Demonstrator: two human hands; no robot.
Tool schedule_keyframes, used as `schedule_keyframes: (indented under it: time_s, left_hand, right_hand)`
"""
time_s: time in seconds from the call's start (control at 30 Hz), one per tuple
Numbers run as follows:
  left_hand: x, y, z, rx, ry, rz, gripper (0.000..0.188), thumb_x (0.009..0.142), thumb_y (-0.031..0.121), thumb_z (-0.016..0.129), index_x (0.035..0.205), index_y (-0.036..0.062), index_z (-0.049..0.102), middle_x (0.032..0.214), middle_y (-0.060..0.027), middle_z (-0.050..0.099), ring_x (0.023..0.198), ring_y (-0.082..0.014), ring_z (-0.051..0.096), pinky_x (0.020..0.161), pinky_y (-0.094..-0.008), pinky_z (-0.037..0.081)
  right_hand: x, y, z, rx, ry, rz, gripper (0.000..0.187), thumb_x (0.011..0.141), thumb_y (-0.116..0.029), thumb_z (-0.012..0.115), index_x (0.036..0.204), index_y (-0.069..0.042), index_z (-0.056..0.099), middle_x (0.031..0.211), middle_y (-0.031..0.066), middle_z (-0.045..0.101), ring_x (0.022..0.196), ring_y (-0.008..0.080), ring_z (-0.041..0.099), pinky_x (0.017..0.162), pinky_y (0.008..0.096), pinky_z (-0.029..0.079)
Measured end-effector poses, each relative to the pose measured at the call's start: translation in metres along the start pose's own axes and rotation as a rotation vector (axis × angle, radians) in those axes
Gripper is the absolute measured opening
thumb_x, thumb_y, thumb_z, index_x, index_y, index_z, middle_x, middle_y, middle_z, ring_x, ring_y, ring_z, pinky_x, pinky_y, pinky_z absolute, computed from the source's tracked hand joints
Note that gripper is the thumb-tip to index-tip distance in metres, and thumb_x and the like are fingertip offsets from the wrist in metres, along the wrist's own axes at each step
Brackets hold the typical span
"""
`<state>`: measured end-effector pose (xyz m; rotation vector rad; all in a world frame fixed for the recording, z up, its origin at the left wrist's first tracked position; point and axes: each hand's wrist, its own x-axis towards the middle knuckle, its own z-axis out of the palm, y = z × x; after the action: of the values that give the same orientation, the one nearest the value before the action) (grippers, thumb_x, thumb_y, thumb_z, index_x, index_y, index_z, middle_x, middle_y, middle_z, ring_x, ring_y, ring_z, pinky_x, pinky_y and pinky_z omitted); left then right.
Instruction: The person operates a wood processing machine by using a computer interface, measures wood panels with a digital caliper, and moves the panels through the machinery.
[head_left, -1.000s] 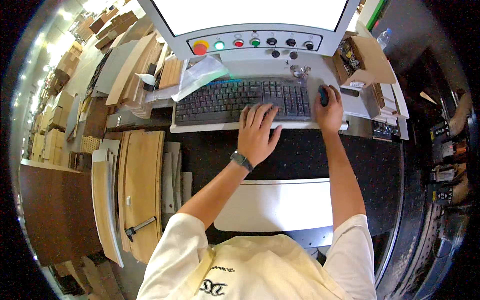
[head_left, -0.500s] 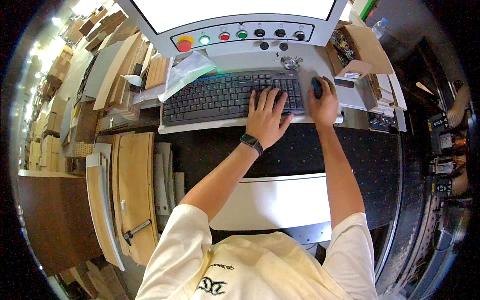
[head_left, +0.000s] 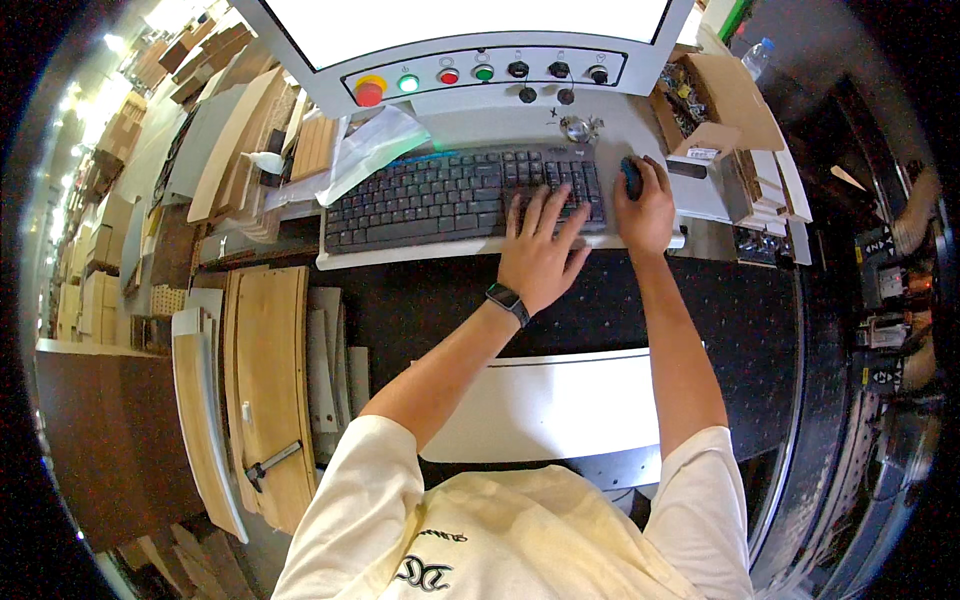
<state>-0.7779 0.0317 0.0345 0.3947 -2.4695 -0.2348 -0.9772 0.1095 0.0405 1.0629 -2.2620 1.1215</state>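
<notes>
At upper centre, the left hand spreads loosely over the keyboard, while farther right the right hand grips the mouse.

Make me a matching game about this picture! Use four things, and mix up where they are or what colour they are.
1. Left hand
2. Right hand
3. Caliper
4. Emergency-stop button

A. Lying on a light wooden board
B. Red, ringed in yellow
C. Fingers spread over the keyboard
D. On the computer mouse

Pairs: 1-C, 2-D, 3-A, 4-B
</notes>
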Motion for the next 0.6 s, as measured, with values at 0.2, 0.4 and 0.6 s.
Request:
schedule_keyframes:
  time_s: [0.2,0.4,0.6]
  left_hand:
    - [-0.004,0.002,0.005,-0.020,-0.023,0.003,0.052,0.097,0.042,0.068,0.141,0.0152,0.061,0.161,-0.0156,0.043,0.148,-0.0396,0.039,0.123,-0.0642,0.026]
    - [0.006,-0.007,0.003,0.010,-0.060,0.008,0.062,0.099,0.048,0.064,0.149,0.0131,0.053,0.155,-0.0153,0.052,0.150,-0.0394,0.038,0.126,-0.0644,0.021]
    - [-0.012,0.008,-0.009,-0.104,0.012,0.011,0.058,0.099,0.037,0.067,0.148,0.0092,0.054,0.158,-0.0147,0.047,0.152,-0.0389,0.036,0.126,-0.0613,0.025]
  right_hand:
    - [0.000,0.000,-0.001,-0.015,-0.034,0.024,0.039,0.094,-0.020,0.071,0.127,0.000,0.067,0.135,0.0260,0.064,0.122,0.0460,0.062,0.106,0.0495,0.051]
    - [-0.003,0.002,0.001,0.063,0.003,0.002,0.040,0.091,-0.017,0.072,0.128,0.000,0.067,0.135,0.0269,0.064,0.122,0.0469,0.062,0.106,0.0491,0.052]
    - [-0.001,-0.004,-0.004,0.016,-0.024,0.013,0.040,0.092,-0.015,0.071,0.129,-0.001,0.066,0.138,0.0253,0.063,0.125,0.0450,0.062,0.107,0.0482,0.052]
